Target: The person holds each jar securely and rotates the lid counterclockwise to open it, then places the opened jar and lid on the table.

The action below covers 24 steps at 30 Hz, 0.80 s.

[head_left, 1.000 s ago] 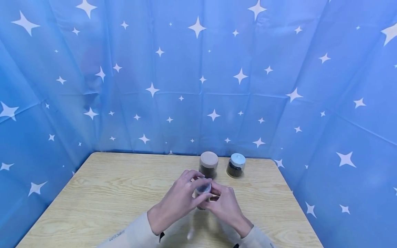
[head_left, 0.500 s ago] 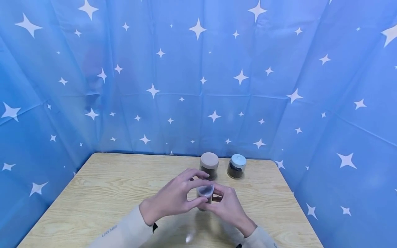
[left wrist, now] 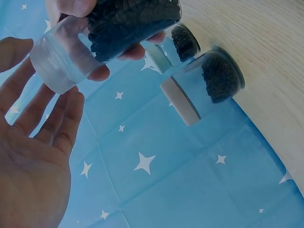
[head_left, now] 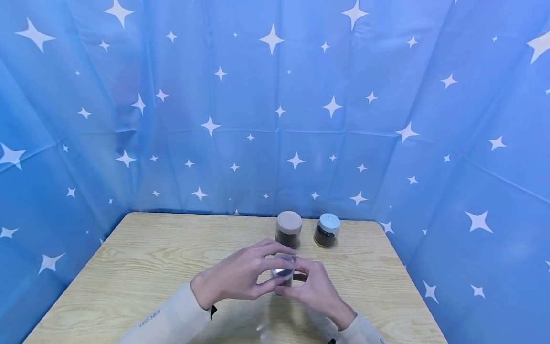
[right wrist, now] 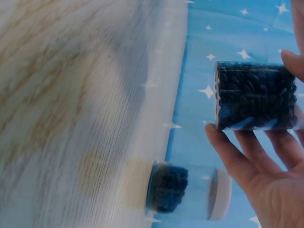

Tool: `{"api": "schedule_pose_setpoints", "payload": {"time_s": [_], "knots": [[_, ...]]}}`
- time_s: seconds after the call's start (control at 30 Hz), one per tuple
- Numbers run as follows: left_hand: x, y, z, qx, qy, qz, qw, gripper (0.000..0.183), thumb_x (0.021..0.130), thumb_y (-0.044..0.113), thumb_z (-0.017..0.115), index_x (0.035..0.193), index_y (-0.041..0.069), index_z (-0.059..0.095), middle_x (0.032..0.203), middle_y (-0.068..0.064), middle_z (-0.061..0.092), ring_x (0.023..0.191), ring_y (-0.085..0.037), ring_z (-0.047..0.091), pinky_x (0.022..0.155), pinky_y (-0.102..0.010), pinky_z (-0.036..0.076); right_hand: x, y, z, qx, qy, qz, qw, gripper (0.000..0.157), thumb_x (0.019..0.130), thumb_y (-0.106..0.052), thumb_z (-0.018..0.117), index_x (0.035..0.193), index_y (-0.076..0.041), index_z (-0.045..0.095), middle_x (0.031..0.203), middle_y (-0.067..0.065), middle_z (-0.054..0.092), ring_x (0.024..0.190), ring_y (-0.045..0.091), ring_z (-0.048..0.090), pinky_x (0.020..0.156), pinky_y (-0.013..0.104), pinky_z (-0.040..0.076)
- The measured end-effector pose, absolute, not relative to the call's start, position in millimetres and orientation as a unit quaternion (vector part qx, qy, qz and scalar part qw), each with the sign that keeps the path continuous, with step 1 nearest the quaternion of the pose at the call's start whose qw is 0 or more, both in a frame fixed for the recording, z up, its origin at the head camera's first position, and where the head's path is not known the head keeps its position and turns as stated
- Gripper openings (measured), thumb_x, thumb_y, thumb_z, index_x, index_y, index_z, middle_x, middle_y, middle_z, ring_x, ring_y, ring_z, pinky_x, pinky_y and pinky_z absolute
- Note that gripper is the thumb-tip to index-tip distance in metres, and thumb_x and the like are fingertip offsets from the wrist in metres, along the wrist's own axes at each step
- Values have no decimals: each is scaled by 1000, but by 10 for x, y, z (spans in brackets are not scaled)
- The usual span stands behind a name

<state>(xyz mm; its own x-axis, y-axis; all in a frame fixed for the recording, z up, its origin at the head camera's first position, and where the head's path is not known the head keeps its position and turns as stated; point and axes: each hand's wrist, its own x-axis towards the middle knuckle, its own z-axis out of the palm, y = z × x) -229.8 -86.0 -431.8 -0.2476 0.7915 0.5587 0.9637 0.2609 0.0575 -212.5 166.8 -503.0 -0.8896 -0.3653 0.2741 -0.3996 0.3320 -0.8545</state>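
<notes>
A clear jar (right wrist: 256,95) full of dark, seed-like pieces stands out in the right wrist view. My right hand (head_left: 317,292) grips its body, thumb on one side and fingers on the other. At the jar's top is a translucent, frosted lid (left wrist: 56,59), with the thumb and fingertips of my left hand (head_left: 236,274) round it. In the head view the left fingers partly cover the lid, and both hands hide much of the jar. Whether the jar's base touches the table cannot be told.
Just behind my hands stands a jar with a beige-pink lid (head_left: 289,222), partly filled with dark pieces. To its right is a shorter jar with a light blue lid (head_left: 329,221). The wooden table (head_left: 163,239) ends at a blue star-patterned curtain (head_left: 240,95).
My left hand has shifted slightly left and turned round the lid, its fingers changing place. The right hand keeps its grip on the jar, almost still. The other two jars stay put.
</notes>
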Motion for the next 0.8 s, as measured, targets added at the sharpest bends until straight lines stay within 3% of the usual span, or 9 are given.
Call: {"api": "schedule_pose_setpoints", "payload": {"time_s": [0.5, 0.8], "knots": [[-2257, -857, -4286, -558, -782, -229, 159, 27, 110, 18, 82, 137, 16, 84, 148, -2, 77, 134, -20, 74, 111, -35, 66, -2122, 1660, -5025, 250, -811, 528, 29, 42, 92, -30, 103, 129, -30, 83, 120, 2, 90, 113, 6, 83, 98, 29, 69], [-2270, -845, -4281, -551, -786, -229, 164, 26, 110, 19, 82, 136, 16, 83, 150, -3, 76, 137, -19, 73, 114, -33, 64, -2109, 1642, -4976, 235, -813, 532, 24, 42, 90, -27, 103, 126, -36, 83, 118, -12, 89, 111, 7, 83, 96, 30, 70]]}}
